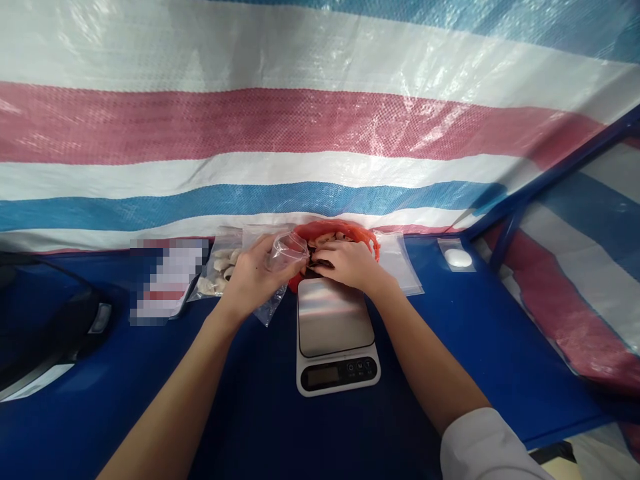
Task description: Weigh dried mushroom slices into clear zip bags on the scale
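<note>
My left hand (253, 275) is closed round a clear plastic cup (290, 248), whose rim tilts toward the red bag. My right hand (343, 263) reaches over the open red plastic bag (367, 235), its fingers curled on a dark brown piece (323, 264). Tan and brown pieces (325, 238) show inside this bag; their kind is unclear. Just in front stands a kitchen scale (336, 317) with a bare steel plate and a dark display. Beside my left hand lies a clear zip bag (213, 273) with pale, rounded pieces in it.
A phone (173, 280), partly pixelated, lies on the blue table (430, 360) at left, near a black strapped object (55, 333). Flat clear bags (405, 263) lie right of the red bag. Farther right is a white oval object (457, 258). Striped sheeting (300, 127) rises behind.
</note>
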{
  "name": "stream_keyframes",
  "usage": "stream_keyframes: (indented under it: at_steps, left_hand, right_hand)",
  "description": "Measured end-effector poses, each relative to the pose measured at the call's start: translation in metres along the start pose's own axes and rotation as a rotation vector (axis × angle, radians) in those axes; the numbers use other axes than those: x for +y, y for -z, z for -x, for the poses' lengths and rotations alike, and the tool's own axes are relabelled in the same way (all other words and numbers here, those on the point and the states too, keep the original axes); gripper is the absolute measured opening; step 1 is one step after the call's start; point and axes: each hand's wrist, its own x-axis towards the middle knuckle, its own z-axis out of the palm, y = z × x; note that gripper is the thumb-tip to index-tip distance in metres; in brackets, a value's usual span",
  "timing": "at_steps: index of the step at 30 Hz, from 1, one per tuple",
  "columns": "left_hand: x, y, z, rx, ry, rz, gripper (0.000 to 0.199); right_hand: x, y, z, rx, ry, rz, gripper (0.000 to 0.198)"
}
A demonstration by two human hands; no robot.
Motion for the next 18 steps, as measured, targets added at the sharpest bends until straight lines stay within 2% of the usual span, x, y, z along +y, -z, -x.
stream_keyframes:
  at_steps: [14, 18]
  left_hand:
    - [-0.004, -0.001, 0.0, -0.029, 0.007, 0.012, 0.051]
    - [-0.003, 0.0, -0.001, -0.04, -0.001, 0.029, 0.051]
  right_hand:
    - [0.01, 0.001, -0.001, -0.03, -0.059, -0.129, 0.023]
    - [0.014, 0.001, 0.0, -0.057, -0.074, -0.093, 0.023]
